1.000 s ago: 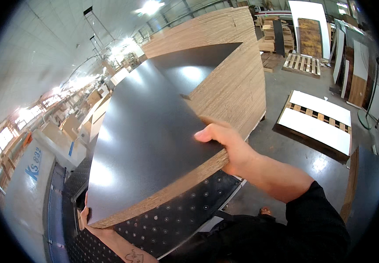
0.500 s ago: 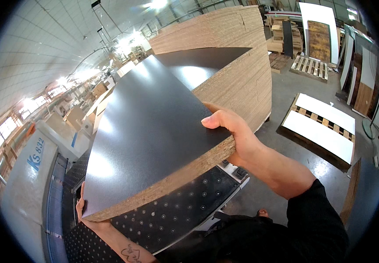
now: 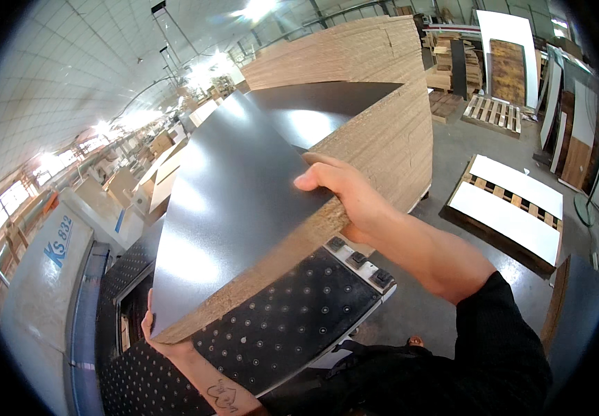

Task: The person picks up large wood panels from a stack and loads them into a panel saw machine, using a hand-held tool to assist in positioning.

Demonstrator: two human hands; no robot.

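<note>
Between my two hands I hold a dark-faced chipboard panel, tilted, its raw brown edge toward me. My right hand grips the right edge, thumb on the dark face and the other fingers mostly hidden beneath. At the near left corner my left hand is wrapped round the edge, with most of its fingers under the panel. Below the panel lies a black machine table dotted with small round studs. Beyond it rises a tall stack of chipboard panels, and the held panel's far end overlaps a dark-topped board there.
A grey machine housing stands at the left. Small black switches sit on the table's right corner. On the floor to the right, a pallet carries white boards; farther back are another pallet and leaning panels.
The panel's near end has shifted and tilted more steeply. My right hand has moved left and my left hand slightly right, both still gripping. More of the studded table and its switches show.
</note>
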